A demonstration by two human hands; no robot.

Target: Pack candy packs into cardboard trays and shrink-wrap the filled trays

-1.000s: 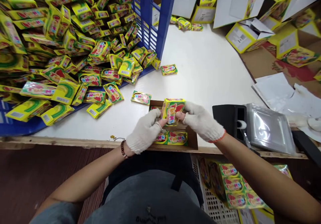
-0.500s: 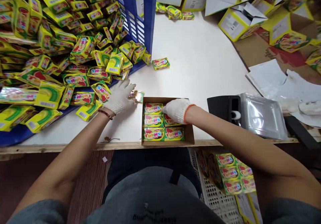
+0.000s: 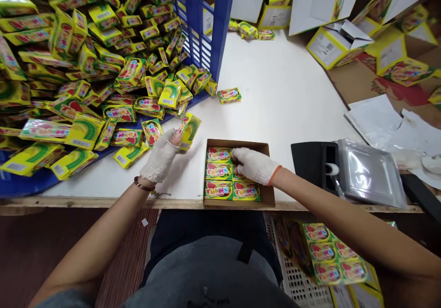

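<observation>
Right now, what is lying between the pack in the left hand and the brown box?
Only bare white tabletop lies between the pack in the left hand and the brown box, as the head view shows.

Left hand [image 3: 161, 155] pinched, right hand [image 3: 255, 164] palm-down

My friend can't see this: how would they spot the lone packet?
Find the big blue basket at left. Just right of its upright corner, on the white table, lies the packet. Nearby packets crowd the basket; this one lies alone.

1 head-worn view, angled down
</observation>
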